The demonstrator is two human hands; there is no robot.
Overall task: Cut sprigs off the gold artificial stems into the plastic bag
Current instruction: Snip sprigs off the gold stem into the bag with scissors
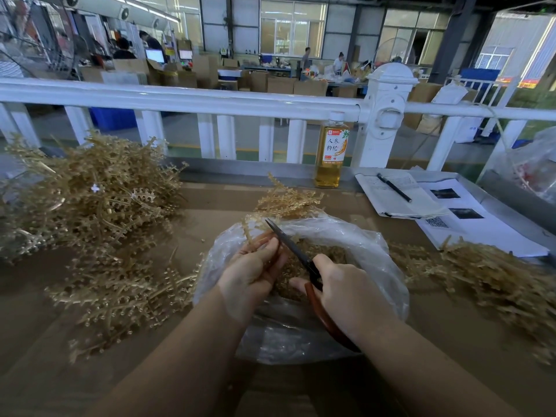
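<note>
- Pinching a gold stem in my left hand above the plastic bag, so cut sprigs drop inside
- My right hand grips the scissors, blades against it

gold stems, red-handled scissors, clear bag

Left hand grips stem; right hand holds scissors.
</note>
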